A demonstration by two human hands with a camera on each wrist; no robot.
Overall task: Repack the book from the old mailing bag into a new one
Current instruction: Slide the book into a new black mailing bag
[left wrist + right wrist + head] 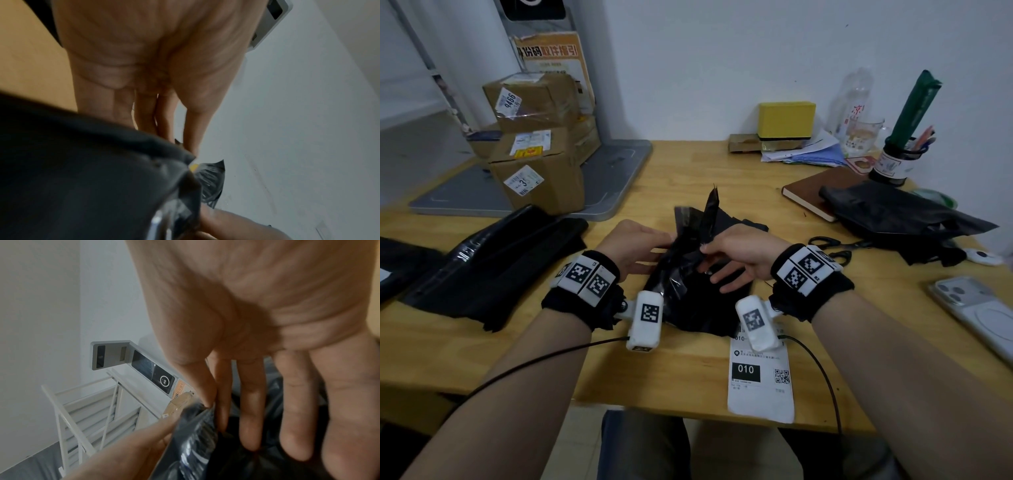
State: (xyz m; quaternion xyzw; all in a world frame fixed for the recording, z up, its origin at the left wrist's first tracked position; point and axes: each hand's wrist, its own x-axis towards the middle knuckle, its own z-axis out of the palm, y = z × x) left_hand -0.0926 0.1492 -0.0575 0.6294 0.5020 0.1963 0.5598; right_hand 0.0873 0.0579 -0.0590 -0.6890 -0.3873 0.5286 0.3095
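- The left hand [635, 245] pinches one edge of the black bag [688, 284] at mid-surface; the right hand [739, 257] pinches the facing edge between thumb and forefinger, its other fingers loose and spread over the plastic.
- Judging by the task, the two hands are pulling the mouth open. The film is thin and crumpled, so a hard tug could tear it, or an edge could slip from a pinch.
- The book [815, 193] lies well apart, far right on the surface [688, 164], partly under another black bag [893, 212]; whether that one is the old bag I cannot tell.
- Reaching for the book means letting go one edge, and the mouth may fall shut.
- The scissors [832, 245] lie just beside the right wrist; a sweep could catch them.
- The label [760, 377] overhangs the near edge and may be knocked off by a forearm.
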